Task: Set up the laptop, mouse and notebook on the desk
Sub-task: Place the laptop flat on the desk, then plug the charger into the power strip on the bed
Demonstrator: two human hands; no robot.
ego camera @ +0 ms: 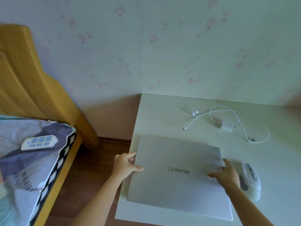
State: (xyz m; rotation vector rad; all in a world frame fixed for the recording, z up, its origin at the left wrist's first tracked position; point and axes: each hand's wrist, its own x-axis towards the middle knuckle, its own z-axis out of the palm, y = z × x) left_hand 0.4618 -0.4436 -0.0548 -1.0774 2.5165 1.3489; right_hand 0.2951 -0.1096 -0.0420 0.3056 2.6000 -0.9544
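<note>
The left hand [126, 163] grips the left edge of the closed silver rectangular laptop [175, 175], thumb on the lid; the right hand [227, 175] holds its right edge, fingers apparently curled. One white mouse [251, 180] lies just right; one white charger with cable [228, 124] lies farther. White desk [156, 115], floral wallpaper, wooden bed left.
</note>
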